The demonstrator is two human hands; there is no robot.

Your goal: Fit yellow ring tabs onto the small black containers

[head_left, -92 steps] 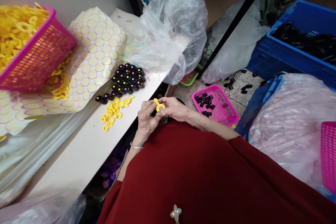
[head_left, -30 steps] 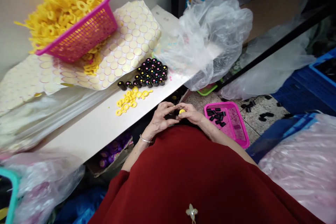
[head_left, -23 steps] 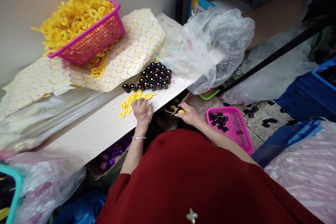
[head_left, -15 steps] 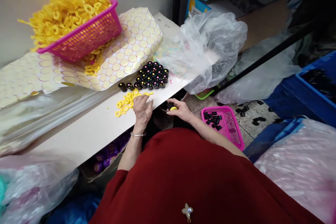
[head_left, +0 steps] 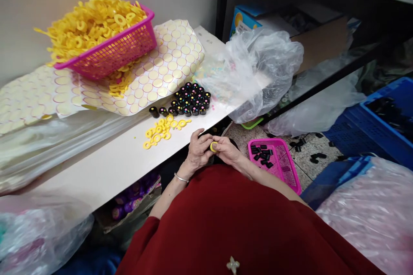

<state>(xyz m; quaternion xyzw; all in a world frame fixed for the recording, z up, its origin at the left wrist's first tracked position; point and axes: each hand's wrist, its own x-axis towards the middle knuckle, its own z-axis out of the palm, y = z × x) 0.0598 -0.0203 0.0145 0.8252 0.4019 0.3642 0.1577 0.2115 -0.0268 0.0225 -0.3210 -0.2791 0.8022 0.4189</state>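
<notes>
My left hand and my right hand meet just off the table's front edge, above my lap. Between them is a small cylinder with a yellow round end. Its black body is mostly hidden by my fingers. My right thumb and fingers grip it, and my left fingers close on its other side, left thumb out of clear sight. Beyond my hands, a loose heap of yellow rings with tabs lies on the table. Behind that heap stand several black cylinders with coloured dots on top.
A pink basket heaped with yellow rings rests on sticker sheets on the white table. Clear plastic bags crowd the right end. A low pink tray holds black pieces; a blue crate stands farther right.
My left hand has drawn back from the yellow rings to join my right hand at the cylinder. My right hand has shifted slightly lower in view.
</notes>
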